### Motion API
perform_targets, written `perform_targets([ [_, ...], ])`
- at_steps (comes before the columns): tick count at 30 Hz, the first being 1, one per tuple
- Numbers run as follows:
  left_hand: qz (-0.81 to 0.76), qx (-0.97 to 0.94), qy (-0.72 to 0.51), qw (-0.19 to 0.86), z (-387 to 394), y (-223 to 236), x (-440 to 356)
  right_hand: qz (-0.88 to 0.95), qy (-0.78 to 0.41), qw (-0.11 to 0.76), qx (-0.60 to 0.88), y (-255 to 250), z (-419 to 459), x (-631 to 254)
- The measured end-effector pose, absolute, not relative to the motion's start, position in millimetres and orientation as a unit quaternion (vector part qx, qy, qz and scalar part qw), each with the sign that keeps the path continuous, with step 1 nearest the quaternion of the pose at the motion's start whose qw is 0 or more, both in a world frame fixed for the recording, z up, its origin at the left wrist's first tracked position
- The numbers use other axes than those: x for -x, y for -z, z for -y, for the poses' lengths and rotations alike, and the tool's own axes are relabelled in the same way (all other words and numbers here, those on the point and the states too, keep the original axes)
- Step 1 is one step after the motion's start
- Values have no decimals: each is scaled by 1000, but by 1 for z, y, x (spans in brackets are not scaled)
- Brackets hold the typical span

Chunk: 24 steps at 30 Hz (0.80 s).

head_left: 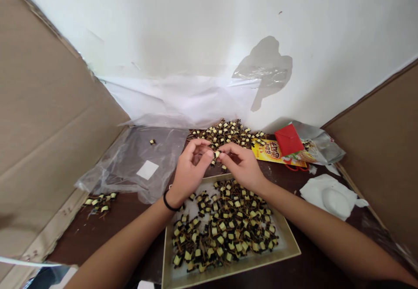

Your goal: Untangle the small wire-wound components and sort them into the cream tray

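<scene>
Between my two hands, above the far edge of a shallow box, is a small yellow-taped coil (217,154) with black ends. My left hand (192,167), with a black band at the wrist, pinches it from the left with thumb and forefinger. From the right, the fingertips of my right hand (242,166) close on the same piece. Below them, the shallow box (166,254) holds many similar coils (225,228) with thin brownish wires. Behind my hands lies a heap of more such coils (228,130), partly hidden by my fingers.
Left of my hands lies a clear plastic sheet (127,158) with a white paper square (147,169). Several coils (99,203) sit near the left cardboard wall (42,106). On the right are a yellow packet (266,150), a red envelope (289,140) and crumpled white tissue (329,195).
</scene>
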<state>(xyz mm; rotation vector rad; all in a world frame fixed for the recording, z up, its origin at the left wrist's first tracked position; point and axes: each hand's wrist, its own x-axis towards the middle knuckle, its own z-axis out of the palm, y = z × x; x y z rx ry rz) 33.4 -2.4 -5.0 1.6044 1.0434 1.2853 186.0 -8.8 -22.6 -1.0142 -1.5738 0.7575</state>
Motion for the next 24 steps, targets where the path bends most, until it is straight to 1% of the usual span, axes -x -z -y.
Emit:
perform_targets([
  [5, -430, -635, -477, 428, 3, 5, -34, 683, -270, 524, 432, 21, 10, -186],
  [19, -437, -642, -477, 411, 3, 4, -35, 682, -292, 522, 421, 25, 8, -183],
  [22, -432, -645, -478, 411, 3, 5, -35, 676, -314, 522, 414, 23, 8, -184],
  [24, -423, -644, -479, 420, 3, 5, -34, 662, -350, 524, 405, 20, 8, -184],
])
